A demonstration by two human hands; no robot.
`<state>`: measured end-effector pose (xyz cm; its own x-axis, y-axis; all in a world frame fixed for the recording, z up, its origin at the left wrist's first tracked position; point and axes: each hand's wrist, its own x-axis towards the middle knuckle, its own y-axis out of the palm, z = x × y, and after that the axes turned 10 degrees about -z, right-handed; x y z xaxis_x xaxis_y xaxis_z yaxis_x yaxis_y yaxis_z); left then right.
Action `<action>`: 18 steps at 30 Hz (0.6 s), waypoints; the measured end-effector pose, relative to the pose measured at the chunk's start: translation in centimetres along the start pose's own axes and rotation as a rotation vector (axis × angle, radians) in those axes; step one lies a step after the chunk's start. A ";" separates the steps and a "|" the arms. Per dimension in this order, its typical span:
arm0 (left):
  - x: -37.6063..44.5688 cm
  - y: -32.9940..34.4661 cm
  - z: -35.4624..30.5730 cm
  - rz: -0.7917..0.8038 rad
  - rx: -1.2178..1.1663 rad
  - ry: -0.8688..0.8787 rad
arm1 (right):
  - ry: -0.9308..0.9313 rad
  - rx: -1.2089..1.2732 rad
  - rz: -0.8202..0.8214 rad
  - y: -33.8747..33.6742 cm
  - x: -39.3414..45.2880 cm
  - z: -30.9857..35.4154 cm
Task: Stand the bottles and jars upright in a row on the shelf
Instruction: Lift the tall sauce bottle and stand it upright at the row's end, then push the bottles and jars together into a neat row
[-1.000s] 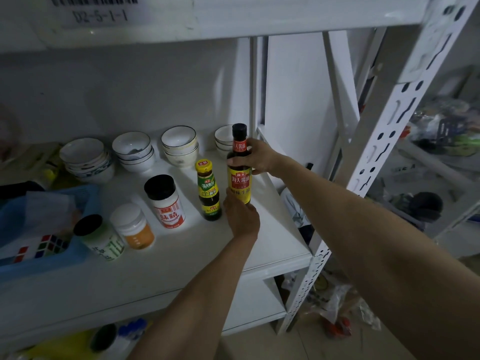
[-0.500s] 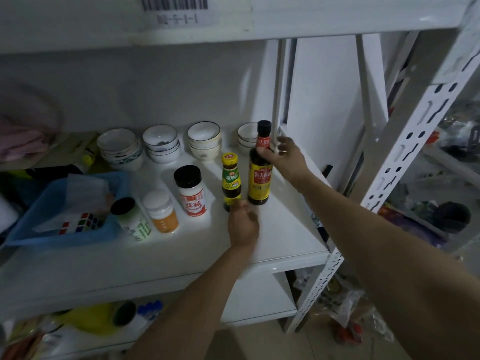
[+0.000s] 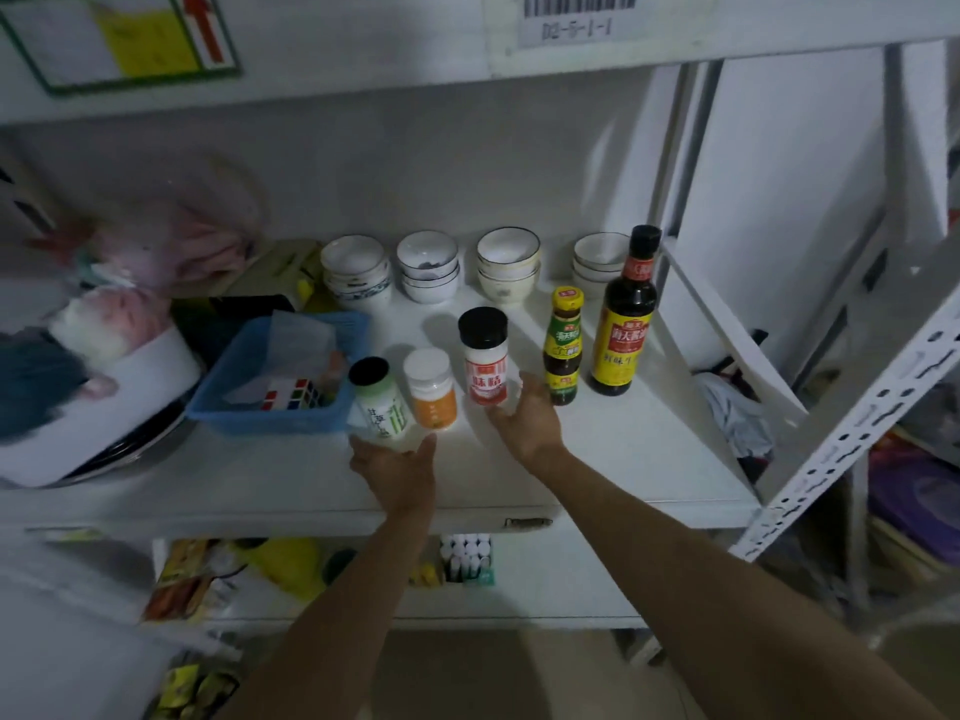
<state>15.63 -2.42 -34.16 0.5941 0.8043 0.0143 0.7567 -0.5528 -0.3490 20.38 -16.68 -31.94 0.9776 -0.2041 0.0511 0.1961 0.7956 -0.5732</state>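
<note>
On the white shelf (image 3: 649, 459), the left hand (image 3: 397, 472) lies open, fingers spread just below the green-labelled jar (image 3: 382, 402) and touching its base. Right of it stands the orange-labelled jar (image 3: 430, 389). The right hand (image 3: 527, 420) is open too, empty, its fingertips beside the black-capped seasoning jar (image 3: 484, 356). Further right stand the small sauce bottle (image 3: 562, 345) and the tall soy sauce bottle (image 3: 623, 319).

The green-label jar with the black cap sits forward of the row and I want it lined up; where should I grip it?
Grip the green-label jar round its straight body below the cap, from the front-left, where the left hand is open.
</note>
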 end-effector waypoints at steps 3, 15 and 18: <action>0.9 -0.2 -0.6 0.064 0.073 -0.028 | 0.092 0.052 0.055 1.5 1.7 0.5; 3.1 2.7 -1.1 0.033 0.058 0.003 | 0.066 0.006 0.071 2.4 5.0 1.5; 3.4 3.3 -1.1 0.013 0.029 0.001 | 0.052 0.002 0.038 2.7 4.7 1.2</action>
<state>20.42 -1.77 -34.23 0.6039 0.7970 0.0101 0.7409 -0.5566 -0.3760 25.60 -14.79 -32.32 0.9790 -0.2033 -0.0127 0.1595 0.8041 -0.5727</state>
